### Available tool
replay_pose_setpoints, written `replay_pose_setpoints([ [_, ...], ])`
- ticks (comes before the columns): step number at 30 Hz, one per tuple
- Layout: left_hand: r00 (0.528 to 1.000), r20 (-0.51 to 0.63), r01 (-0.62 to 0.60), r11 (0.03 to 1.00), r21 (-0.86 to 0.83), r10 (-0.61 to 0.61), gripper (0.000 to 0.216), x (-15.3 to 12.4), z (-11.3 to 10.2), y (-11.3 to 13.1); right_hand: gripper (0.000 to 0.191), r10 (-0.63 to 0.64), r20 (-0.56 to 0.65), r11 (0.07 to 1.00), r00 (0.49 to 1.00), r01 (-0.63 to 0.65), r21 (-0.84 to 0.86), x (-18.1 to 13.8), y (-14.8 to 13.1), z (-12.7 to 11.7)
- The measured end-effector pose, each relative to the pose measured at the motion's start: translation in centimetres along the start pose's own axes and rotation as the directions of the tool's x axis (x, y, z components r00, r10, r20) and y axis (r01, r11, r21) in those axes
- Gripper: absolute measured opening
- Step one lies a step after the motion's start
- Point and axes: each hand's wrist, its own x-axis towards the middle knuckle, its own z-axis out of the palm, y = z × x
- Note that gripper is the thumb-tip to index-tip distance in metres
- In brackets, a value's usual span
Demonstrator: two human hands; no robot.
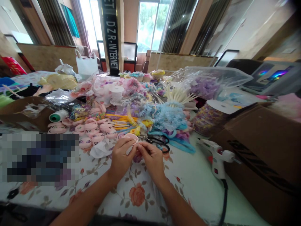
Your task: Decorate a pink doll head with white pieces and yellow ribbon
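Note:
Near the front middle of the table, my left hand [123, 156] is closed round a pale pink, ring-shaped piece [132, 137], which looks like a hollow rim. My right hand [151, 158] pinches close beside it, its fingertips meeting those of the left; whatever lies between them is too small to name. Just beyond the right hand lie black-handled scissors [162, 142]. Pink doll-face pieces [91, 131] with painted eyes are grouped past the left hand, and a crumpled white cloth or paper [101, 149] rests beside it.
On the right are a white glue gun [217, 155] with a black cord, a large cardboard box [261, 157] and a spool of multicoloured trim [208, 119]. Light blue ruffled trim [164, 116], a white thread spool [116, 94] and plastic bags heap up behind. A blurred patch covers the left front.

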Motion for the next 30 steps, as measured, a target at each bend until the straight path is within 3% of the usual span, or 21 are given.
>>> replay_pose_setpoints([
  [5, 0.996, -0.011, 0.087, 0.996, 0.034, -0.087, 0.012, 0.1, 0.0, -0.1, 0.02, -0.218, 0.032, 0.938, 0.975, 0.219, -0.268, 0.0, -0.1, -0.1],
  [10, 0.997, -0.032, 0.074, 0.997, 0.03, -0.073, 0.009, 0.3, -0.1, 0.0, 0.02, -0.223, 0.007, 0.917, 0.975, 0.212, -0.337, -0.1, -0.3, 0.0],
  [13, 0.999, -0.023, -0.031, 0.996, 0.087, 0.033, 0.012, 0.4, -0.3, 0.1, 0.018, -0.223, -0.01, 0.903, 0.975, 0.203, -0.379, -0.2, -0.3, 0.0],
  [16, 0.985, 0.079, -0.168, 0.962, 0.215, 0.154, 0.018, 0.4, -0.6, 0.3, 0.017, -0.289, -0.014, 0.839, 0.957, 0.246, -0.485, -0.3, -0.2, -0.1],
  [20, 0.935, 0.241, -0.332, 0.884, 0.329, 0.262, 0.016, 0.5, -0.5, 0.3, 0.02, -0.422, 0.065, 0.678, 0.904, 0.362, -0.64, -0.3, 0.3, -0.4],
  [23, 0.89, 0.318, -0.426, 0.844, 0.324, 0.327, 0.015, 0.7, -0.4, 0.2, 0.021, -0.413, 0.086, 0.632, 0.907, 0.353, -0.69, 0.0, 0.5, -0.8],
  [25, 0.881, 0.352, -0.424, 0.859, 0.287, 0.317, 0.015, 0.8, -0.4, 0.0, 0.021, -0.375, 0.091, 0.643, 0.923, 0.33, -0.691, 0.2, 0.4, -0.9],
  [27, 0.895, 0.372, -0.345, 0.91, 0.231, 0.245, 0.013, 0.9, -0.5, -0.2, 0.02, -0.33, 0.085, 0.688, 0.94, 0.301, -0.66, 0.3, 0.2, -1.0],
  [30, 0.919, 0.366, -0.212, 0.966, 0.146, 0.146, 0.011, 1.0, -0.8, -0.5, 0.015, -0.173, 0.052, 0.868, 0.984, 0.177, -0.463, 0.6, -0.3, -1.1],
])
